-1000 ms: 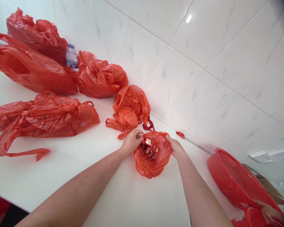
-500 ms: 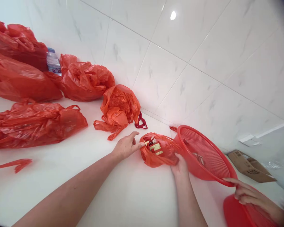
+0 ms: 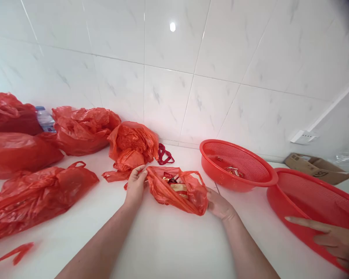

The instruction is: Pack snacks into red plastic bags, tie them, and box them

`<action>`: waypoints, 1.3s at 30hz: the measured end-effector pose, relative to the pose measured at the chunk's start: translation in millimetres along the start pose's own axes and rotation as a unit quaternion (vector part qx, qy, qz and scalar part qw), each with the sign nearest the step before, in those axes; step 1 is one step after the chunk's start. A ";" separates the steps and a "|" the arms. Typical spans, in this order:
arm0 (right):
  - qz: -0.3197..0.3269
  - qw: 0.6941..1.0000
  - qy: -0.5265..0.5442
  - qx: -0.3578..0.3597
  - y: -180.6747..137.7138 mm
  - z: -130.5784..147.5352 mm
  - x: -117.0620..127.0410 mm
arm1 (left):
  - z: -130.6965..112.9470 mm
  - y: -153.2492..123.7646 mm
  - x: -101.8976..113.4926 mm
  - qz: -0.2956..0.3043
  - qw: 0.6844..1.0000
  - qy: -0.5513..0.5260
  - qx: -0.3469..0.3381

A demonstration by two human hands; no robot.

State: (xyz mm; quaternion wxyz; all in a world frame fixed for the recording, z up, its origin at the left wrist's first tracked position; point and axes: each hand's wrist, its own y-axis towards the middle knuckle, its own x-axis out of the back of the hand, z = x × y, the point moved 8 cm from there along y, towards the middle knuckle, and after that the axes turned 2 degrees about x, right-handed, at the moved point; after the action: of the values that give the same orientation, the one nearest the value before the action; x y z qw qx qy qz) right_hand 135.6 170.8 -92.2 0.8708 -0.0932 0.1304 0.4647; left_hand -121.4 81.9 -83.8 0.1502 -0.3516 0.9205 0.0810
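A small red plastic bag point(image 3: 165, 192) lies open on the white counter point(image 3: 163, 248) with red and gold wrapped packets point(image 3: 176, 185) showing inside. My left hand point(image 3: 135, 183) pinches the bag's left rim. My right hand point(image 3: 219, 204) grips the bag's right end, fingers partly tucked under the plastic. Just right of the bag stands a red mesh basket point(image 3: 235, 164) with a few small items in it.
Several stuffed red plastic bags point(image 3: 81, 130) crowd the counter's left and back, with a water bottle point(image 3: 45, 120) among them. Another person's hand point(image 3: 334, 238) rests on a second red basket point(image 3: 314, 201) at the right. A cardboard box point(image 3: 317, 167) sits by the tiled wall.
The view has swung right and levelled. A red basket was set down on the counter right of the bag. My hands spread the small bag wider, the right one shifting to its right end.
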 end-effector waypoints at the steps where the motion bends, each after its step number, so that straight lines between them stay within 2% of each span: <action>1: -0.001 1.000 0.007 0.010 -0.3 2.9 -1.5 | -3.0 -0.9 -0.2 0.005 1.000 0.008 -0.008; 4: -0.051 0.998 0.011 0.046 0.6 13.4 0.5 | -12.3 -9.6 -13.0 0.051 0.995 0.064 -0.052; 8: -0.139 0.986 -0.067 0.058 5.5 23.2 7.2 | -13.9 -21.3 -32.9 0.099 0.975 0.170 -0.104; 10: -0.188 0.973 -0.109 0.071 7.3 32.6 11.2 | -14.0 -19.5 -34.0 0.089 0.968 0.204 -0.114; 12: -0.244 0.956 -0.122 0.104 4.4 48.6 14.7 | -21.7 -12.8 -29.5 0.055 0.967 0.215 -0.128; 14: -0.287 0.940 -0.104 0.150 -4.6 69.7 14.6 | -38.6 -4.7 -24.8 0.017 0.967 0.212 -0.140; 16: -0.301 0.927 -0.063 0.213 -19.0 94.4 9.6 | -64.1 0.7 -24.3 -0.005 0.968 0.202 -0.152; 18: -0.287 0.917 -0.025 0.274 -35.4 118.4 1.7 | -96.3 0.4 -29.5 -0.001 0.966 0.184 -0.180; 20: -0.285 0.911 -0.020 0.297 -50.0 134.8 -2.3 | -127.3 -4.3 -36.0 0.014 0.960 0.182 -0.211; 21: -0.304 0.904 -0.032 0.298 -57.2 140.3 -0.7 | -139.8 -7.2 -38.7 0.022 0.956 0.191 -0.222; 23: -0.369 0.873 -0.054 0.315 -73.1 148.7 8.2 | -156.4 -12.1 -43.1 0.042 0.944 0.227 -0.234; 26: -0.444 0.812 -0.032 0.377 -93.7 155.5 21.6 | -163.8 -15.5 -43.7 0.067 0.933 0.269 -0.231; 28: -0.437 0.809 -0.014 0.393 -94.6 156.1 23.1 | -164.9 -16.8 -40.0 0.059 0.933 0.273 -0.226; 32: -0.377 0.847 0.018 0.374 -81.9 156.2 8.4 | -167.3 -24.9 -39.1 0.051 0.957 0.215 -0.189; 36: -0.303 0.886 0.081 0.341 -65.3 155.6 -24.1 | -165.3 -40.5 -60.4 0.134 0.987 0.057 -0.072; 39: -0.235 0.912 0.084 0.325 -56.1 157.3 -58.1 | -174.7 -56.8 -79.4 0.191 0.980 0.006 -0.056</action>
State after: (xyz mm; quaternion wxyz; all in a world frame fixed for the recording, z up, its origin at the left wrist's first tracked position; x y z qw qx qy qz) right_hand 173.4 138.9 77.6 0.9230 0.1289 0.3209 0.1690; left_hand -65.5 44.9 104.7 0.1060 -0.1776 0.9656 0.1576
